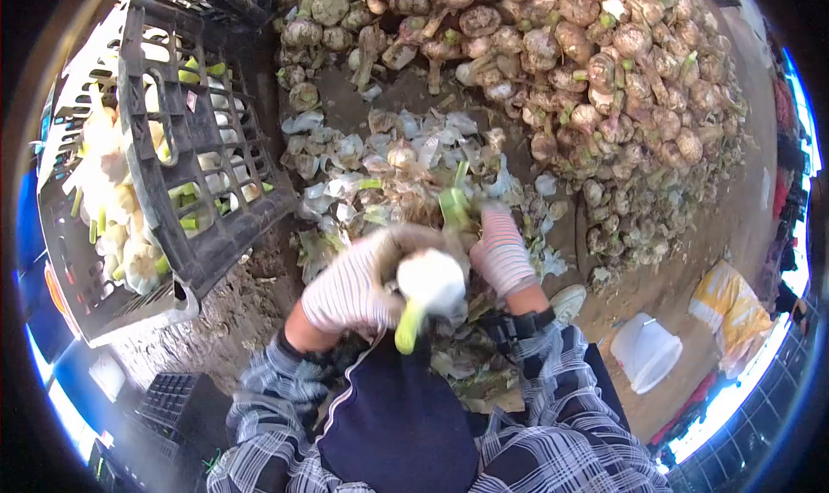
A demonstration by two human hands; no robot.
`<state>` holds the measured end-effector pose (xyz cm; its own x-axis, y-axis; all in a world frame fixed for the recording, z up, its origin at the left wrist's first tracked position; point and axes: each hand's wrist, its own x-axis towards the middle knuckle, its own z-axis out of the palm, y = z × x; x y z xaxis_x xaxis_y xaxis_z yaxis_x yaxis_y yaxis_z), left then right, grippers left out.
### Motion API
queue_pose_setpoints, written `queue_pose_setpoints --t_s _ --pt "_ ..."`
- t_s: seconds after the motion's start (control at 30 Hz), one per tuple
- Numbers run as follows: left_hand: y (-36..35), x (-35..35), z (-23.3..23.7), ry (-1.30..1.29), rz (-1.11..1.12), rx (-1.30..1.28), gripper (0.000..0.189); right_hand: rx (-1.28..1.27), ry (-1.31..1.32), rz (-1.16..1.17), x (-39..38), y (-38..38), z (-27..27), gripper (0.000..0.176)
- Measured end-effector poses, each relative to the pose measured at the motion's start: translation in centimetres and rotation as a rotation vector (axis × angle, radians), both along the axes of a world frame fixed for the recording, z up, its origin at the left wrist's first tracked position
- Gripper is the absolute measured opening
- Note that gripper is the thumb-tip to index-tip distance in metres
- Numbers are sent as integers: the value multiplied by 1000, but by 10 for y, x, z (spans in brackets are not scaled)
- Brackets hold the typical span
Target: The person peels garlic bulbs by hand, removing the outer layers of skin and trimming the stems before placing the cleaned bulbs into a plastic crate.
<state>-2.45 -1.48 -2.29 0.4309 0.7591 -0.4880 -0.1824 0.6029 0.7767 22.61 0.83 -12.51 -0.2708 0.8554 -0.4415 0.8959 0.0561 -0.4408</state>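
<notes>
My left hand (363,275), in a striped knit glove, curls round a cleaned white garlic bulb (431,281) whose short green stem points down towards me. Close beside it is my right hand (503,253), gloved the same way, its fingers bent inward and smeared by motion. A blurred green stalk piece (455,206) shows right at the right fingertips; I cannot tell what that hand grips. Beneath both hands lies a heap of papery garlic peelings (345,182) with bits of green stalk.
A large pile of unpeeled, soil-stained garlic (596,70) spreads across the back and right. At left, a black plastic crate (203,234) holds cleaned white bulbs with green stems. A white bucket (646,353) and a yellow-and-white sack (730,307) lie at right. Dark crates (177,402) stand lower left.
</notes>
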Motion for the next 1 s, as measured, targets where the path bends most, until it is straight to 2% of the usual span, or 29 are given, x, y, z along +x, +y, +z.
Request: queue_pose_setpoints --t_s 0.03,0.07,0.13,0.23,0.27,0.33,0.43,0.53,0.57,0.67,0.7,0.8,0.93,1.0 --pt "-2 -1 -9 -30 95 -33 80 18 41 -22 -9 7 29 66" --pt "1 -3 -19 132 49 127 81 71 128 -49 -4 7 35 70" --pt "7 4 -21 407 32 357 70 167 305 -88 7 -3 50 79" --pt "9 14 -36 421 -9 522 72 -457 978 -460 -14 1 95 71" --pt "13 19 -30 482 -80 550 69 -631 1138 -594 -21 -1 104 62" --pt "13 25 -20 546 -68 502 63 -617 1061 -649 -26 -1 101 62" --pt "8 15 -20 454 -33 371 56 -504 1015 -640 -27 -4 100 55" --pt "7 15 -19 621 -173 453 50 -214 771 -355 -25 -9 90 50" --pt "7 17 -19 669 -196 485 46 -122 716 -365 -33 -12 91 46" --pt "7 25 -20 809 -269 581 35 193 592 -73 -34 -5 95 48" --pt "2 27 -25 844 -176 701 28 278 568 3 -33 -6 90 47" --pt "-3 26 -39 984 -228 676 25 151 602 -72 -35 -8 89 49" --pt "-6 22 -46 876 97 621 12 -114 743 -339 -26 -18 69 61" --pt "-6 21 -47 927 122 682 14 -266 834 -500 -20 -15 55 70"
